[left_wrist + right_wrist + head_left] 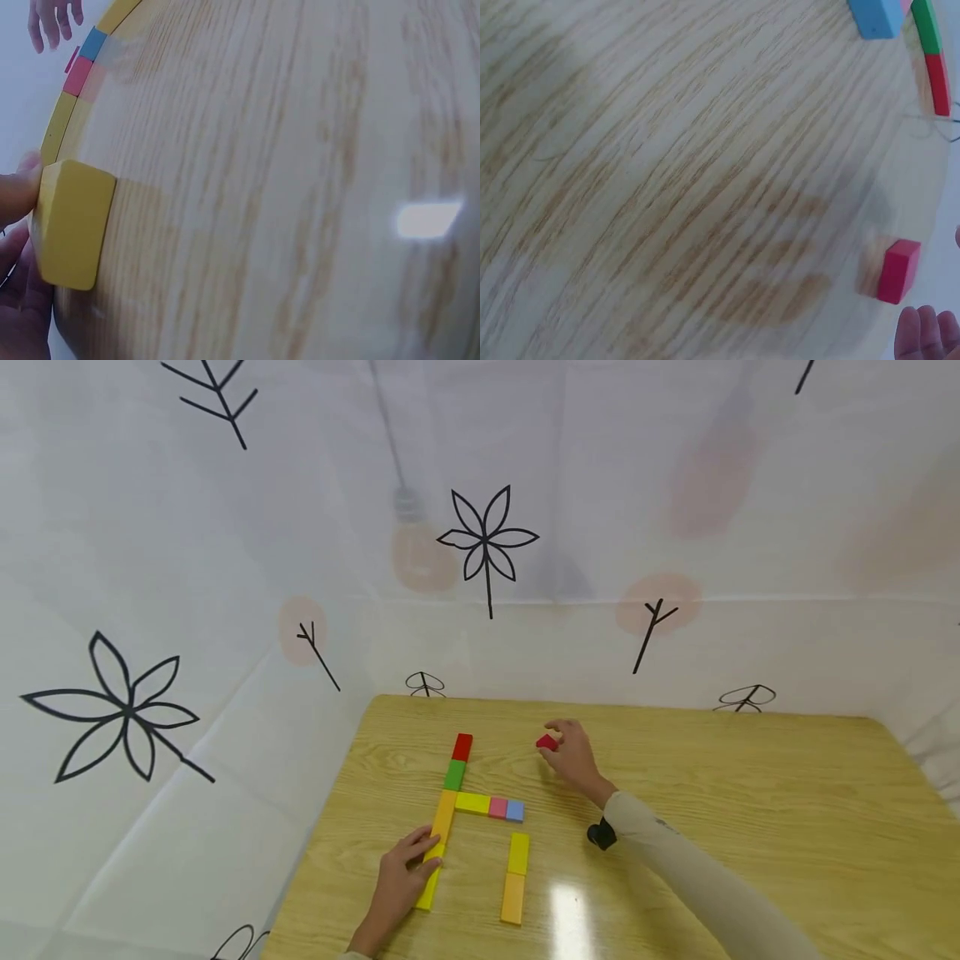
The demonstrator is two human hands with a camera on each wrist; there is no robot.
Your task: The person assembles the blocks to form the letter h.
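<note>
My left hand point(399, 878) is at the lower end of a long row of blocks, with its thumb and fingers on either side of a yellow block point(428, 890). In the left wrist view its thumb and fingers point(16, 196) grip that yellow block point(79, 225) at its left edge. My right hand point(573, 756) reaches to the far part of the table, around a small red block point(547, 742). In the right wrist view this block sits on the wood, with the fingertips point(928, 330) spread just beyond it.
Above the orange block point(444, 816), the row continues with green point(454, 774) and red point(462, 747) blocks. A branch of yellow point(472, 803), pink point(498, 807) and blue point(515, 811) blocks extends right. Yellow point(519, 853) and orange point(513, 898) blocks lie separately on the wooden table point(735, 827).
</note>
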